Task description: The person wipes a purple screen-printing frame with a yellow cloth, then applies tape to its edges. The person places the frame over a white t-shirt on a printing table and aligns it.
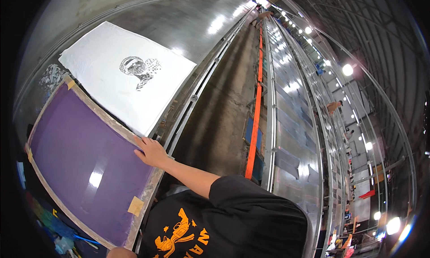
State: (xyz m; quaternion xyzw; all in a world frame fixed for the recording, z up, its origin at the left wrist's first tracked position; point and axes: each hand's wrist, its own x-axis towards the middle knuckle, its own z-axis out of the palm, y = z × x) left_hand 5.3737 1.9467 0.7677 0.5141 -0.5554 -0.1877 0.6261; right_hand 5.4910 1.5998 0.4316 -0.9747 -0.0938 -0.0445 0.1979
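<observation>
Long steel table (pixel 188 21), white printed cloth (pixel 130 74) beside purple screen (pixel 85 164).

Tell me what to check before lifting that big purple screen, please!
1. Right hand on the screen frame: ok, it lies flat on the wooden rim.
2. Left hand grip: cannot tell, only a sliver shows at the lower edge.
3. Purple mesh free of things: ok, only glare.
4. White cloth lying flat: ok.
5. Black print uncovered: ok.
6. Frame apart from the cloth: cannot tell, their edges meet.
</observation>
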